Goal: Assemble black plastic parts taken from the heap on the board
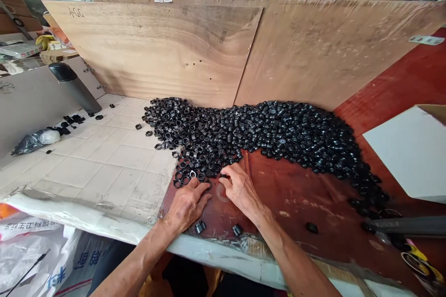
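Observation:
A long heap of small black plastic parts point(278, 132) lies along the foot of the plywood. Ring-shaped black parts point(184, 137) make up its left end. At the heap's near edge, my left hand point(188, 202) has its thumb and forefinger closed on a black plastic ring point(208, 185), mostly covered by the fingers. Just to the right, my right hand point(241, 189) pinches a small black plastic part point(223, 176), only partly visible. Two ribbed black pieces, one point(200, 227) by my left wrist and another point(237, 229) between my forearms, lie on the red-brown board point(278, 190).
A plywood panel point(174, 46) closes off the back. At left stand a dark flask point(75, 87) and a plastic bag point(33, 141) beside loose black bits. To the right are a white box point(407, 153), a grey bar point(400, 225) and yellow-handled scissors point(418, 253).

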### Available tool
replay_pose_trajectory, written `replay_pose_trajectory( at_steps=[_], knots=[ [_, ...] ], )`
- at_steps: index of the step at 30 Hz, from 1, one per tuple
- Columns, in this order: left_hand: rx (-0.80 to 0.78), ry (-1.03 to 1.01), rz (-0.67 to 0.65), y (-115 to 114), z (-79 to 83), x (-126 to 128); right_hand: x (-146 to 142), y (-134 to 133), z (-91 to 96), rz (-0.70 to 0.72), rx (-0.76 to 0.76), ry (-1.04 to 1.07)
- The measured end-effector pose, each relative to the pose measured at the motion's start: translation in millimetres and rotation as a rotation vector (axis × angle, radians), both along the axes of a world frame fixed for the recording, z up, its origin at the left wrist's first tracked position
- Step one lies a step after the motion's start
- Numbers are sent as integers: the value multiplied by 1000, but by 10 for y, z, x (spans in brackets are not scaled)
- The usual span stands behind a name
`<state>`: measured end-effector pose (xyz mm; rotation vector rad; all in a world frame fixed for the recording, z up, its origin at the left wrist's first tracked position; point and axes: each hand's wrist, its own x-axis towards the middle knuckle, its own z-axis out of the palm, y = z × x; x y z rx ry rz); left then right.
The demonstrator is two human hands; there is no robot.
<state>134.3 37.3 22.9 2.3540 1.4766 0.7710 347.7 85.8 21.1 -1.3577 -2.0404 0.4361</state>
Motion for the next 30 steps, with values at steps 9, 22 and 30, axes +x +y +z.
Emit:
replay_pose_trajectory(
  at_steps=[9, 22, 30],
  knots=[
    [-11, -80, 74, -61, 25, -12, -80, -126, 222, 136, -234, 265],
    [-295, -716, 135, -96, 143, 14, -151, -197, 368, 303, -212, 418],
    [-269, -631, 98, -119, 141, -14, -179, -221, 360, 381, -116, 433]
  ],
)
